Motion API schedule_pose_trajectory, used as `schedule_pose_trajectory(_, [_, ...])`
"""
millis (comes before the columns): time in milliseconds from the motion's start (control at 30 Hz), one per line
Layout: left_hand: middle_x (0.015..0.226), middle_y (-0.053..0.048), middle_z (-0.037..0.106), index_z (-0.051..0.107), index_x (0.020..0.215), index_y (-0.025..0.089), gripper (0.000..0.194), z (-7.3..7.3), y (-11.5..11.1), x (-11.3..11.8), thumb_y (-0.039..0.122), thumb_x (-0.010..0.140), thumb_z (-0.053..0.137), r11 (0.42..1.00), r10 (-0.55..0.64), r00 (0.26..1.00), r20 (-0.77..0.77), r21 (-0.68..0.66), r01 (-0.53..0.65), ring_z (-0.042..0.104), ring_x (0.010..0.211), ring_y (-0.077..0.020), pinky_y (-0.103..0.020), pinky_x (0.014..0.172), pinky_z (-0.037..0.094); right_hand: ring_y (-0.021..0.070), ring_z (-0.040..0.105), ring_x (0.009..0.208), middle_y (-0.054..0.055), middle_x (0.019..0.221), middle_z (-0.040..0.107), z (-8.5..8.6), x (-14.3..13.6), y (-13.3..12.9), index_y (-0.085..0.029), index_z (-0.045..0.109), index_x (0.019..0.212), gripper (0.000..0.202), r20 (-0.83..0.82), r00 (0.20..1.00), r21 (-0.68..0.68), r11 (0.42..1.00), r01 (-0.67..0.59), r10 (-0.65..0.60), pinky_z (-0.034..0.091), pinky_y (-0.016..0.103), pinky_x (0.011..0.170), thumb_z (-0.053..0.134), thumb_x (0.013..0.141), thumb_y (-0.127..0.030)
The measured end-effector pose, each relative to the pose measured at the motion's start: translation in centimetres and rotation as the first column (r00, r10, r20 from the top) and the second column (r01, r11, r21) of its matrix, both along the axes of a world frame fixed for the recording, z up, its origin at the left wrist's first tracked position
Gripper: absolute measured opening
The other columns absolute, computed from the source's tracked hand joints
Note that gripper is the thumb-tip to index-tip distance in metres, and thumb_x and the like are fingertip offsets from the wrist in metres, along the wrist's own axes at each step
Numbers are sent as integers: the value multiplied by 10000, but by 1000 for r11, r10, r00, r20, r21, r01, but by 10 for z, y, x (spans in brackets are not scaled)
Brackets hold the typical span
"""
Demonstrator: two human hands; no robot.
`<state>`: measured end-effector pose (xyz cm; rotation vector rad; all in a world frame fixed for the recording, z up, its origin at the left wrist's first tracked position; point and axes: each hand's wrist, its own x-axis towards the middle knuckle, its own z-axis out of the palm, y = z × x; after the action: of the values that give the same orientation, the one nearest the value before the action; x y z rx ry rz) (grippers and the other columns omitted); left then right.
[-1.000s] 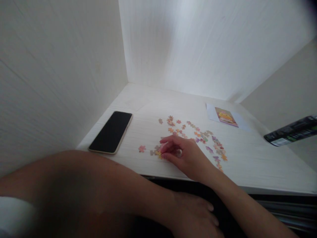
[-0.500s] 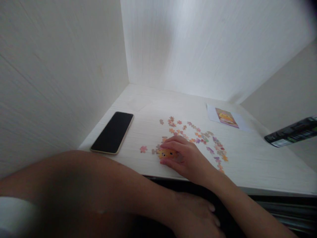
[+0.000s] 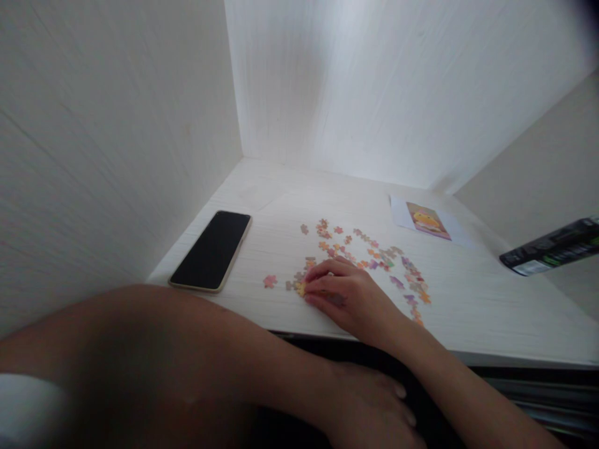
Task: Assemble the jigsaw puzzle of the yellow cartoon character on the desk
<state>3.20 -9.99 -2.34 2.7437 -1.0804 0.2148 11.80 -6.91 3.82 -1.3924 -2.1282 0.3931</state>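
My right hand rests on the white desk, its fingertips drawn together on a yellow puzzle piece; the palm covers what lies beneath. Beside that piece are a grey-brown piece and, farther left, a pink piece. Several loose pieces spread behind and to the right of this hand, in orange, pink and purple. Below the desk's front edge, my left hand lies with its fingers extended and holds nothing visible.
A black phone lies at the left of the desk. At the back right is a sheet with a printed yellow picture. A dark can stands at the far right. Pale walls enclose the desk.
My right hand's fingers have drawn closer together over the yellow piece. The orange part with dark eye spots, seen between the fingers before, is now hidden. My left hand has not moved.
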Motion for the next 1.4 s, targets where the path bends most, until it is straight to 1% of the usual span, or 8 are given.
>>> schedule_pose_trajectory(233, [1057,67,712,710,906,278,149,-8,0,1,322,778,649,998,16,997,81,-63,-11,652,938,-117,-306,849,514,174,594,978,52,1024,683,-5,1,0,-214,750,939,134,-8,1000,15,1000,2,-2,486,330,895,623,906,-238])
schedule_pose_trajectory(367, [1012,55,721,712,903,280,172,-13,-2,3,345,753,659,997,18,998,68,-83,-13,659,924,-123,-302,817,527,177,595,999,60,1033,689,-5,3,-1,-189,727,967,126,3,1000,19,1000,3,-3,484,327,913,646,891,-246])
schedule_pose_trajectory(667, [1095,62,704,707,930,294,190,-10,2,2,315,745,669,995,-12,999,53,-94,17,648,976,-126,-299,829,524,197,589,1020,37,1129,684,1,4,-10,-221,732,946,126,107,994,34,999,-26,22,473,376,939,619,907,-263])
schedule_pose_trajectory(833, [891,29,718,703,936,276,185,-7,3,0,339,770,652,998,11,999,46,-67,-8,656,908,-131,-297,837,515,201,591,1045,46,1138,675,2,6,-11,-220,698,998,130,86,996,28,999,-38,35,468,390,964,630,887,-229])
schedule_pose_trajectory(933, [853,22,706,691,839,267,105,-4,3,-1,341,778,649,998,20,998,59,-59,-16,651,883,-126,-300,832,506,198,578,1071,70,1129,654,1,9,-11,-212,675,1025,174,14,1000,101,995,5,-7,478,370,950,633,860,-179])
schedule_pose_trajectory(1100, [985,24,691,670,816,246,81,-4,4,-3,309,793,625,999,4,997,83,-40,0,620,846,-117,-315,789,484,219,544,1097,109,1171,600,3,16,-11,-195,644,1121,306,-36,993,259,958,120,-114,464,395,955,609,823,-136])
schedule_pose_trajectory(1233, [1028,29,671,658,834,245,96,-6,5,-6,302,831,580,1000,14,994,112,-13,-13,589,845,-127,-322,789,468,217,541,1089,90,1181,606,9,14,-15,-207,639,1161,361,58,997,193,980,39,-52,431,398,988,562,822,-108])
schedule_pose_trajectory(1400, [1036,32,650,670,961,260,169,-2,8,-10,313,869,539,999,14,992,125,46,-20,571,843,-148,-344,762,461,234,547,1063,88,1136,626,11,9,-18,-191,665,1089,267,234,972,86,995,-46,24,388,424,1017,554,847,-175])
